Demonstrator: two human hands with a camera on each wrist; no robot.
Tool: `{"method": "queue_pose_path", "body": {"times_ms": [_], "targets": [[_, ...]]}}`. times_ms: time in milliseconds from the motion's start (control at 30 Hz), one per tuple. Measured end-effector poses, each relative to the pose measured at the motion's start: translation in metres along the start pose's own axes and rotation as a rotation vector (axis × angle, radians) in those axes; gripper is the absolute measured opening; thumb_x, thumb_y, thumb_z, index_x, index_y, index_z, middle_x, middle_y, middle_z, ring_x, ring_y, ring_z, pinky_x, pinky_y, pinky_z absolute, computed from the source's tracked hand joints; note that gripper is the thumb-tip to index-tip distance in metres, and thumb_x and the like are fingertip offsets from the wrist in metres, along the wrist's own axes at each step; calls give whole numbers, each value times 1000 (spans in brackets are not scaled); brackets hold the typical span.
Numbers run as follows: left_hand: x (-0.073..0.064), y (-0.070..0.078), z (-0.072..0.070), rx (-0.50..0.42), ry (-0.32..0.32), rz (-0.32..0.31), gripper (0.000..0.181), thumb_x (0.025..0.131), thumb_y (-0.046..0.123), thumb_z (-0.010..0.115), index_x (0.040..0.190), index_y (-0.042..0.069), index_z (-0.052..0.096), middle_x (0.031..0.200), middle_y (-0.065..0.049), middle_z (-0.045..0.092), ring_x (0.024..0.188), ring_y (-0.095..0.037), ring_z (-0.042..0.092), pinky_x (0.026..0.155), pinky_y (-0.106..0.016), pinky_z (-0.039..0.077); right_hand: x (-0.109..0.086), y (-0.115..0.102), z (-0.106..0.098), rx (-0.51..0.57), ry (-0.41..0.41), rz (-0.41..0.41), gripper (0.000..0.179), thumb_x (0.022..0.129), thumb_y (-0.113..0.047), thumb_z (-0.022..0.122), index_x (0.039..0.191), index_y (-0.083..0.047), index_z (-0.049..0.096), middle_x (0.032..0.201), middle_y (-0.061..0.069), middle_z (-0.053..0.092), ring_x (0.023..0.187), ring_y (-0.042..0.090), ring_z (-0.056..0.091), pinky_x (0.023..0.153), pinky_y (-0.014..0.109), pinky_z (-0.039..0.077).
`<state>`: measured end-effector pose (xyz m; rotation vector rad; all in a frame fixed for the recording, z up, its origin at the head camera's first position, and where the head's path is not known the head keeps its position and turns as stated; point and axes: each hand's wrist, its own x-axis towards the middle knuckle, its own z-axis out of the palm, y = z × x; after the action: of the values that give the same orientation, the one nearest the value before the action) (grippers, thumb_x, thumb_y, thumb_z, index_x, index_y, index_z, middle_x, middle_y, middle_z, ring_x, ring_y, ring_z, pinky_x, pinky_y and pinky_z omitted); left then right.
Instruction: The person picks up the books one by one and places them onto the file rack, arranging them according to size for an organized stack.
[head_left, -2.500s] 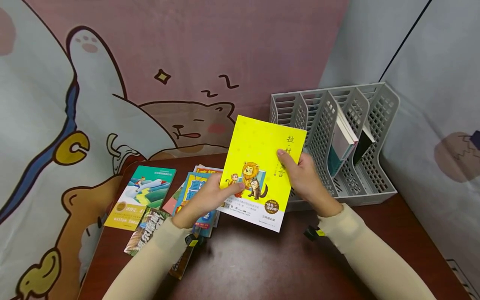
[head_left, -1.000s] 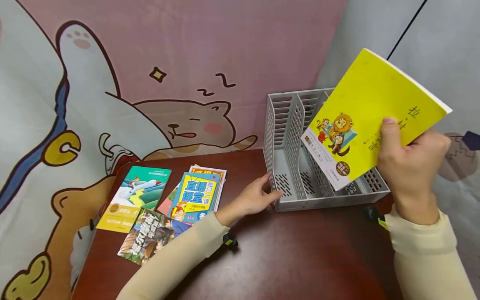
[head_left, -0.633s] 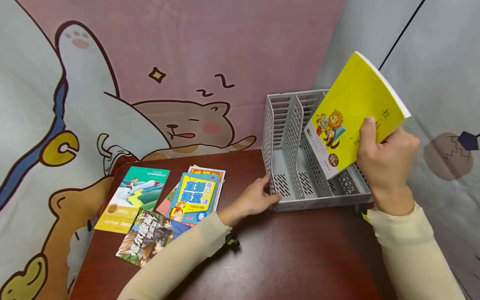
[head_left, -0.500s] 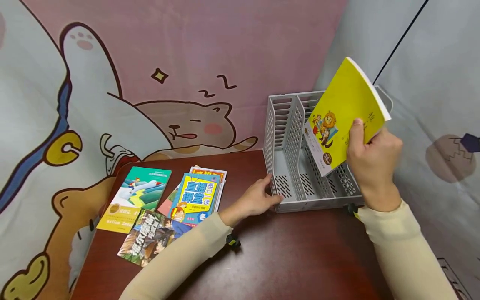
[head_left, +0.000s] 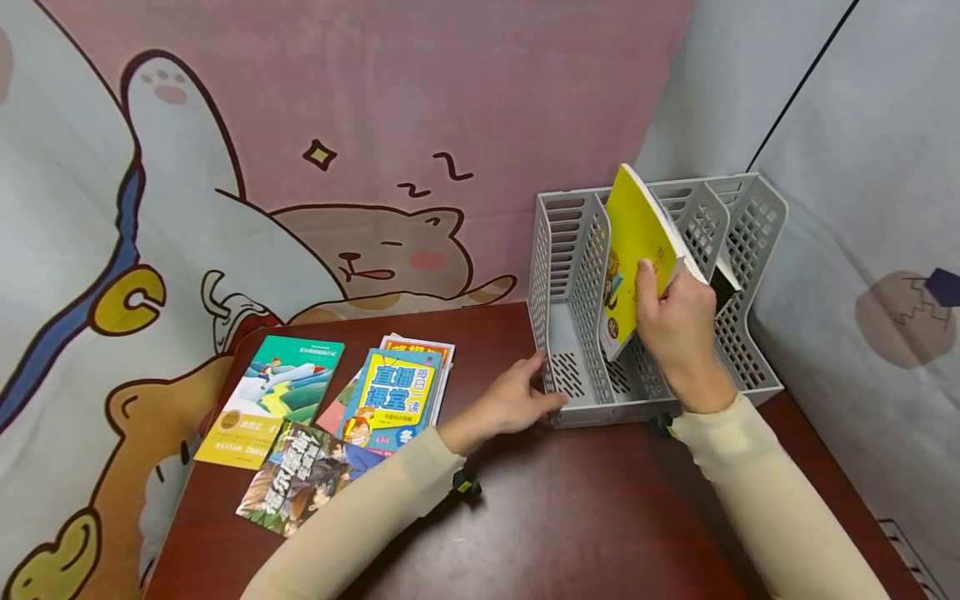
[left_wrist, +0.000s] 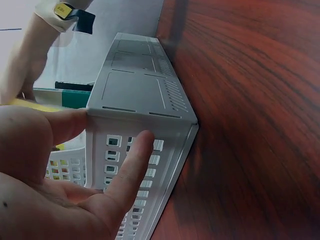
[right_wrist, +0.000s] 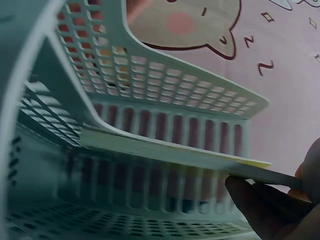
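Observation:
My right hand (head_left: 678,321) grips a thin yellow paperback book (head_left: 637,237), thumb on its cover and fingers behind. The book stands upright and overlaps the second slot from the left of a grey file rack (head_left: 611,412). In the right wrist view, the book's page edge (right_wrist: 165,155) runs close along a perforated divider (right_wrist: 165,82). My left hand (head_left: 513,400) holds the rack's front left corner; in the left wrist view one finger (left_wrist: 135,165) lies along the perforated side wall. Behind the right hand, a black book (head_left: 724,283) sits farther right in the rack.
On the left of the dark red table (head_left: 480,542) lie a green-and-yellow book (head_left: 273,400), a comic-style booklet (head_left: 300,479) and a stack topped by a blue-and-yellow book (head_left: 393,400). Printed cloth walls (head_left: 420,100) stand close behind the table and to the right.
Both hands held the yellow book at first. My left hand has gone to the rack's corner and stayed there. My right hand has swung the book right, then left and down into the rack.

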<state>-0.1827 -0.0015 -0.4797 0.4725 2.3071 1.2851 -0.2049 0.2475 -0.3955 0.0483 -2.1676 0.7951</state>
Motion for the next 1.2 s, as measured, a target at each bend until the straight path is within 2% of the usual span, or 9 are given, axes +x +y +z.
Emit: {"method": "queue_pose_path", "body": {"times_ms": [67, 133, 333, 500, 600, 733, 833, 933, 1200], "targets": [[0, 0, 0, -5, -2, 0, 95, 101, 36, 81, 175, 10, 29, 162, -21, 51, 90, -24, 84, 98, -32, 58, -3, 3, 7, 12, -15, 23, 45, 112, -30, 61, 100, 12, 74, 90, 33, 78, 75, 50, 76, 59, 53, 53], [0, 0, 0, -6, -4, -2, 95, 101, 36, 81, 176, 10, 29, 162, -20, 51, 89, -23, 83, 97, -31, 58, -6, 6, 12, 20, -33, 42, 44, 112, -29, 61, 100, 12, 73, 91, 33, 77, 77, 50, 74, 64, 58, 54], [1, 0, -1, -12, -10, 3, 95, 101, 37, 82, 175, 10, 30, 161, -21, 51, 84, -17, 82, 93, -29, 58, -16, 10, 24, 8, -73, 55, 44, 112, -29, 63, 92, 9, 69, 81, 28, 70, 69, 46, 68, 61, 53, 48], [1, -1, -2, -21, -11, 6, 95, 100, 37, 82, 175, 10, 31, 161, -21, 51, 80, -13, 80, 84, -25, 58, -20, 14, 29, 34, -120, 58, 42, 112, -29, 67, 99, 11, 71, 88, 30, 73, 77, 47, 71, 67, 56, 55], [1, -1, -2, -18, -10, 6, 95, 100, 37, 82, 175, 9, 31, 160, -21, 52, 79, -10, 79, 83, -25, 58, -23, 18, 31, 20, -162, 62, 42, 111, -31, 69, 105, 11, 72, 91, 30, 74, 75, 45, 73, 62, 51, 57], [2, -2, -2, -27, -10, 10, 95, 100, 37, 82, 175, 8, 31, 160, -22, 52, 86, -21, 83, 85, -26, 57, -30, 19, 33, -5, -245, 86, 47, 110, -36, 71, 109, 11, 71, 96, 30, 74, 75, 45, 74, 59, 53, 58], [2, -1, -3, -34, -11, 16, 95, 100, 36, 82, 175, 8, 30, 160, -23, 51, 94, -30, 84, 85, -26, 57, -33, 20, 35, -10, -305, 105, 49, 109, -39, 72, 110, 10, 70, 98, 31, 73, 80, 46, 73, 66, 60, 58], [1, 0, -3, -28, -9, 15, 95, 100, 37, 82, 175, 8, 30, 160, -23, 51, 94, -30, 84, 85, -27, 58, -34, 21, 35, -14, -364, 124, 51, 109, -41, 71, 116, 10, 69, 102, 31, 74, 84, 46, 74, 70, 60, 58], [-1, 2, -3, -9, -8, 5, 95, 101, 37, 82, 175, 8, 30, 161, -22, 51, 81, -12, 79, 80, -26, 58, -38, 25, 29, -2, -527, 170, 49, 110, -39, 68, 129, 6, 64, 107, 28, 76, 84, 40, 76, 70, 55, 61]]}}
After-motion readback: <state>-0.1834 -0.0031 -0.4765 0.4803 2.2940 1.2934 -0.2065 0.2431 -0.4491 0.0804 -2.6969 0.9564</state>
